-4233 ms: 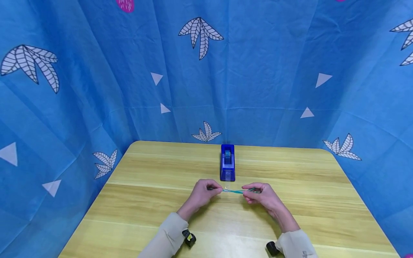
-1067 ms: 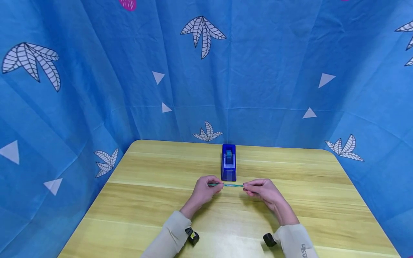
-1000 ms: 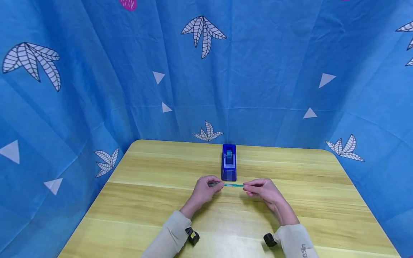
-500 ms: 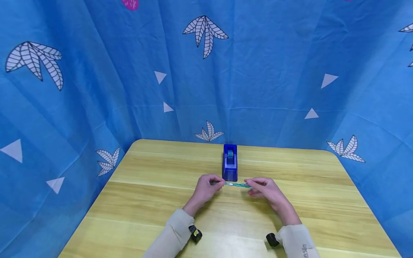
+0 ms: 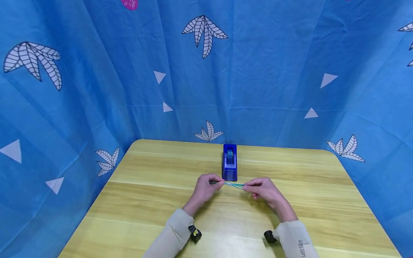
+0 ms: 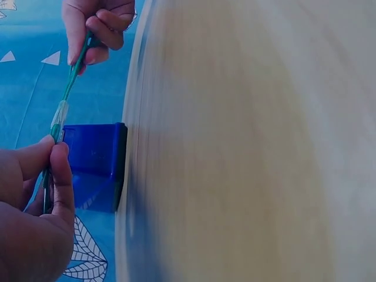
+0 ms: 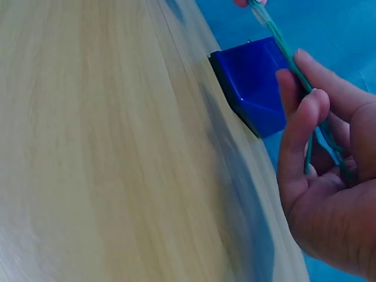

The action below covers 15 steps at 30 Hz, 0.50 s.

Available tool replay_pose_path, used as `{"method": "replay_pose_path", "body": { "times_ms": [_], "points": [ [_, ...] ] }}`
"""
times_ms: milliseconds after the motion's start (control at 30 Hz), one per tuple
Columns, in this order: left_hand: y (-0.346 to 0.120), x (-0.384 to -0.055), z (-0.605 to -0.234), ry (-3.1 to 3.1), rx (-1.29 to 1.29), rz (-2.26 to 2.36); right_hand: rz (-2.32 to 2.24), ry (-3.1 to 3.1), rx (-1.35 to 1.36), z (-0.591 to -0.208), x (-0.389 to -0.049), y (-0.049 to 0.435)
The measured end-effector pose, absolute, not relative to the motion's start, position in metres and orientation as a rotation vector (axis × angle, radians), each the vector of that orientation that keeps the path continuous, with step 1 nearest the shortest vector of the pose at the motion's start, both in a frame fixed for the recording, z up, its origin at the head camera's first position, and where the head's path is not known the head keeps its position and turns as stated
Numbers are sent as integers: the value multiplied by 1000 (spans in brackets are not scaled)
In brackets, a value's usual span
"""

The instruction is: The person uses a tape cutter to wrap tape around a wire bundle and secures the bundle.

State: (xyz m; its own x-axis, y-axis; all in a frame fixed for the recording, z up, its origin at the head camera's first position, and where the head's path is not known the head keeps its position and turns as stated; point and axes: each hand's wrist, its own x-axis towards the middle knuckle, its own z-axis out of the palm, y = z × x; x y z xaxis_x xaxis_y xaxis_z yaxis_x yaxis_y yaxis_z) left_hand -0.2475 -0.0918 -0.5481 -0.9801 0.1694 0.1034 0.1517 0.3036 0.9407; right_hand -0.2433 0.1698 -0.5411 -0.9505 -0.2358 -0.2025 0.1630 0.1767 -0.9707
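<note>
A bundle of thin green strings (image 5: 238, 186) is held between both hands, above the table and just in front of the blue tape dispenser (image 5: 229, 173). My left hand (image 5: 206, 188) pinches one end between thumb and index finger, close to a piece of clear tape (image 6: 60, 111) stuck around the strings. With thumb and fingertips my right hand (image 5: 264, 190) pinches the other end. In the right wrist view, loose strands (image 7: 338, 155) run down into the right palm. The part inside the left hand is mostly hidden.
The wooden table (image 5: 145, 200) has rounded far corners. A blue curtain (image 5: 258, 71) with leaf prints hangs behind it and along both sides. A tape roll (image 5: 230, 154) sits inside the dispenser.
Earlier, a tape strip stretched from the dispenser to the strings; it no longer does. Both hands have shifted slightly away from me. In the last half second the right hand came a little closer to the left.
</note>
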Motion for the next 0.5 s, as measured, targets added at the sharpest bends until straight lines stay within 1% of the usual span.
{"method": "replay_pose_path", "body": {
  "times_ms": [267,500],
  "points": [
    [-92,-249,-546,2417,264,1828,-1875,2244,-57,-540,-244,169],
    [-92,-253,-548,2386,295,1832,-1871,2276,-82,-538,-245,168]
  ]
}}
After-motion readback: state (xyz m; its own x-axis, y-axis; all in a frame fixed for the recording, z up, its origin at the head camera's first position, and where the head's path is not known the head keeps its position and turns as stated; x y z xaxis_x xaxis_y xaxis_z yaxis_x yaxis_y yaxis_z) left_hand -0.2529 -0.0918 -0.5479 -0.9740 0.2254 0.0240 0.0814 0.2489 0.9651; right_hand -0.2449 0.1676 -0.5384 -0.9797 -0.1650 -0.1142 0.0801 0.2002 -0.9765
